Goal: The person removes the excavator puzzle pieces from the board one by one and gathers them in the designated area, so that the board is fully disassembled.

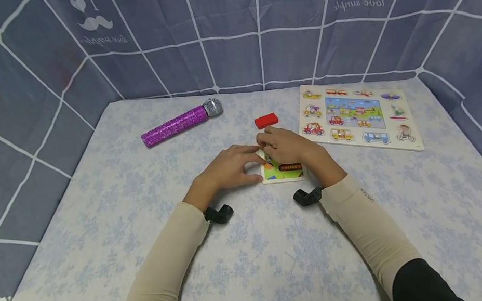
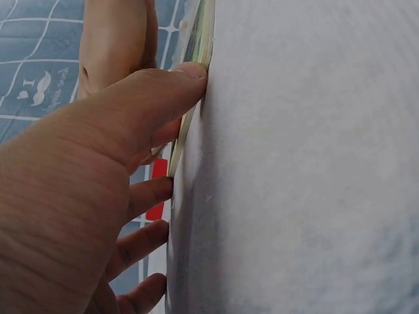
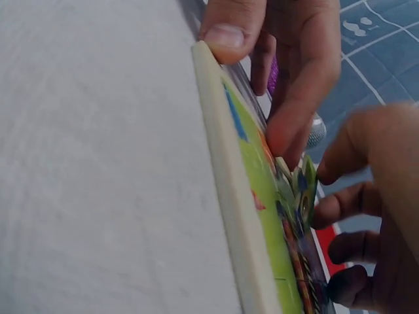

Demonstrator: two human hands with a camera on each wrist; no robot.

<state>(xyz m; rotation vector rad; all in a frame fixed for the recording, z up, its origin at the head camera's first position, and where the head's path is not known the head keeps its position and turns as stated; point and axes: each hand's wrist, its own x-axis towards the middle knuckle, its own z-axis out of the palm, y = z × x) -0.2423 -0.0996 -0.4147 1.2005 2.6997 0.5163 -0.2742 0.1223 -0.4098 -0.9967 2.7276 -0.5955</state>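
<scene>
A small wooden puzzle board (image 1: 283, 172) with a green picture lies flat on the table between both hands. My left hand (image 1: 235, 167) is at its left side. The left thumb touches the near corner (image 3: 226, 46), and the index finger rests on the picture beside an orange patch. My right hand (image 1: 285, 146) reaches over the board's far part with bent fingers. In the right wrist view it pinches a small green puzzle piece (image 3: 305, 190) that tilts up from the board. A brown, striped caterpillar-like shape (image 1: 290, 167) shows on the board's near right.
Just beyond the hands lies a red block (image 1: 266, 120). A glittery purple microphone (image 1: 175, 125) is at the back left. To the right lies a larger puzzle board (image 1: 359, 118) with vehicle pictures. Grey-blue curtain (image 1: 230, 20) borders the table's far side.
</scene>
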